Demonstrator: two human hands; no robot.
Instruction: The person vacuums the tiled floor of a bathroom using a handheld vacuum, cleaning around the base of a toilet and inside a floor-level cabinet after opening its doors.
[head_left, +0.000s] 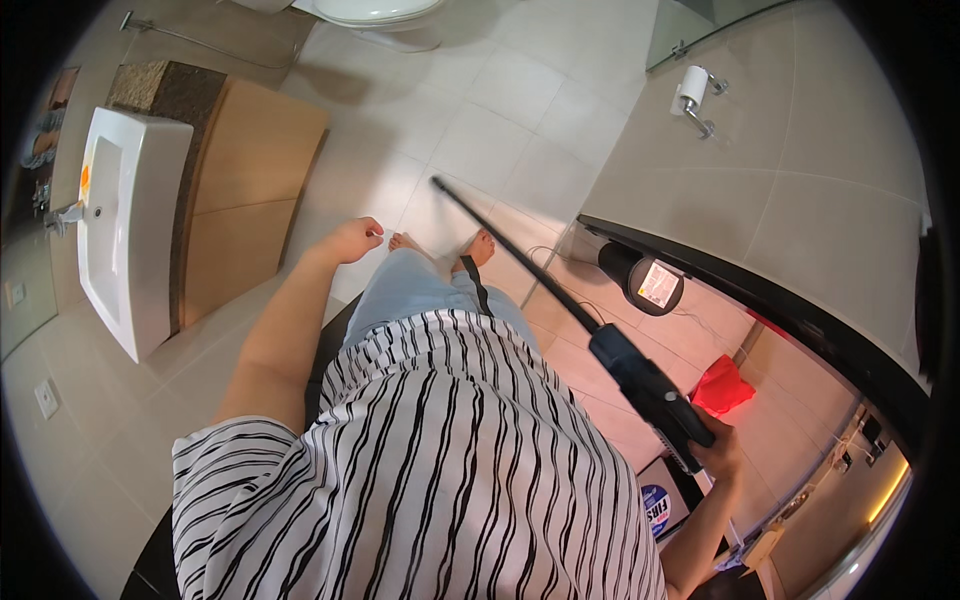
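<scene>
My right hand (718, 448) is closed around the handle of a black handheld stick vacuum cleaner (652, 390). Its long dark tube (517, 255) slants away to the upper left, and the tube's end is over the pale floor tiles beyond my bare feet (477, 250). No wide floor head shows on that end. My left hand (357, 240) hangs above the floor to the left of my feet, fingers loosely curled, with nothing in it. A dark strap (475, 285) lies over my light blue trousers.
A white washbasin (135, 225) on a wooden cabinet (251, 172) stands left. A toilet (379, 13) is at the top. At right are a toilet paper roll (694, 86), a black-edged ledge (750, 300), a black round-based device (652, 285), thin cables and a red bag (721, 386).
</scene>
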